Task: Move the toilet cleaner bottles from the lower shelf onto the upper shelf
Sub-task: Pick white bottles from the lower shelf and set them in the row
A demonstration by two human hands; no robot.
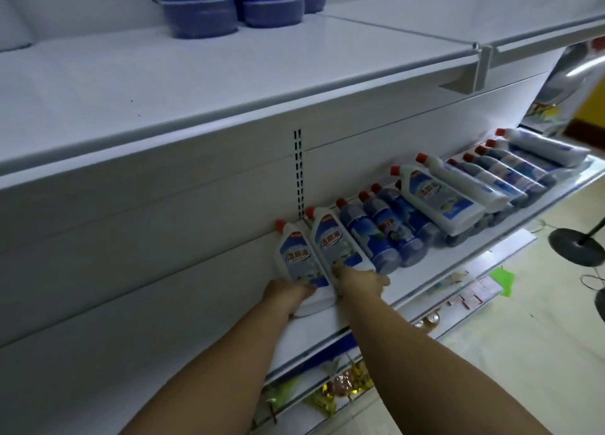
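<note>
Hands at the pick-up step, head view: the left hand [288, 292] curls round the base of the left white bottle [296, 254]. The right hand [360, 280] closes on the base of the right white bottle [337, 240] just beside it. Both bottles lie flat on the lower shelf [327, 325], red caps pointing to 11 o'clock from the hands. A row of bottles [442, 202], some stacked, runs off toward 2 o'clock, so most of the task appears undone. The next move likely calls for lifting both clear of the shelf lip and raising them toward 12 o'clock, onto the upper shelf [196, 84] near the blue bottles [199, 9] standing there.
</note>
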